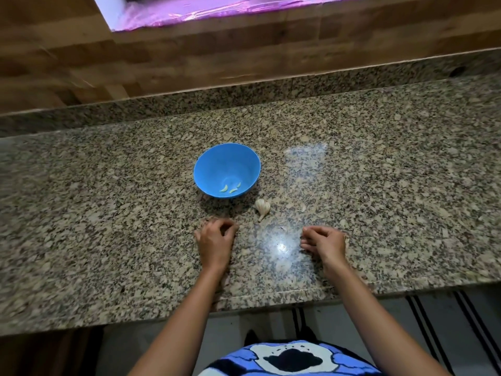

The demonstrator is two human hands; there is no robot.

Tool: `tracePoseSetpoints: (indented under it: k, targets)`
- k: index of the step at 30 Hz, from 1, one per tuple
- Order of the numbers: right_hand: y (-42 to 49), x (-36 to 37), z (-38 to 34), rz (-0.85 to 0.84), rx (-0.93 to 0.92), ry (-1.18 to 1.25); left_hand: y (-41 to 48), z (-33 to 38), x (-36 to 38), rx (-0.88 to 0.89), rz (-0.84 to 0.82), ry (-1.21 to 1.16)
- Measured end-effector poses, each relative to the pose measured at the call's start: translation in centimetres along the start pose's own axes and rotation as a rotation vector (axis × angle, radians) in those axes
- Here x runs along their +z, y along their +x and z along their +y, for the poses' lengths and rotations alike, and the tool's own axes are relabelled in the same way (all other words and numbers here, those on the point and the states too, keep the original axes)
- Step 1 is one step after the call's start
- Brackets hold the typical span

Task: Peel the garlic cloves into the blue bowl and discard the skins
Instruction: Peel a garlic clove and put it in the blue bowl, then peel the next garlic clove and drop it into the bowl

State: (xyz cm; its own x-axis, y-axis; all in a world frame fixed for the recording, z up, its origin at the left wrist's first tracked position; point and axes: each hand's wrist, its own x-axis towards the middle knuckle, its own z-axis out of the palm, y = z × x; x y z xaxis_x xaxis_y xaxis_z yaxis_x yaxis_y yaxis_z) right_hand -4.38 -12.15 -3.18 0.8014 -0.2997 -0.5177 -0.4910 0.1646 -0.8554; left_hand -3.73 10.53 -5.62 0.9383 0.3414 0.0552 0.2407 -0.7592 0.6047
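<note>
A round blue plastic bowl [227,158] holding three pale peeled garlic cloves [230,189] stands mid-surface on the speckled granite counter [108,213], with a whitish garlic bulb [262,207] just beside it toward the front edge. Nearer that edge, the left hand [215,240] curls its fingers inward, and I cannot tell whether it holds anything. The right hand [324,242] rests with fingers loosely curled and empty.

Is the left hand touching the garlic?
Apart. The head view shows a strip of bare counter between the left hand and the garlic.

A speckled granite counter [379,185] meets a wood-patterned wall [189,58]; striped mat [433,321] below.
</note>
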Motion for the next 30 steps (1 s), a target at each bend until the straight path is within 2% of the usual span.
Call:
tracePoseSetpoints:
  k: [2,5,6,8,10,13,16,20,26,30]
  targets:
    - [-0.2,0.3,0.1,0.007,-0.004,0.008,-0.4,0.7,-0.2,-0.031,0.043,-0.169]
    - [-0.5,0.0,-0.3,0.023,-0.002,0.062,-2.3,3.1,-0.1,0.120,0.135,-0.312]
    - [-0.6,-0.3,-0.4,0.042,-0.007,0.081,-3.3,4.2,0.2,0.187,0.083,-0.333]
    - [-0.5,-1.2,-0.4,0.096,-0.021,0.105,-5.3,6.3,1.6,0.293,-0.159,-0.294]
    - [-0.4,-2.1,-0.4,0.133,-0.024,0.127,-6.4,7.6,3.7,0.365,-0.367,-0.119]
    - [-0.5,-3.6,-0.4,0.156,-0.022,0.166,-5.5,8.9,6.3,0.363,-0.434,0.135]
    - [-0.7,-4.6,-0.4,0.158,-0.018,0.179,-3.0,10.9,8.1,0.382,-0.485,0.196]
    - [-0.4,-5.3,-0.3,0.148,-0.001,0.179,0.3,12.7,8.9,0.632,-0.608,0.209]
    - [0.2,-5.2,-0.7,0.071,-0.004,0.158,-3.5,7.5,5.5,0.713,-0.510,0.110]
    - [0.2,-3.9,-0.2,0.002,-0.028,0.114,-6.7,4.0,2.5,0.830,-0.273,0.162]
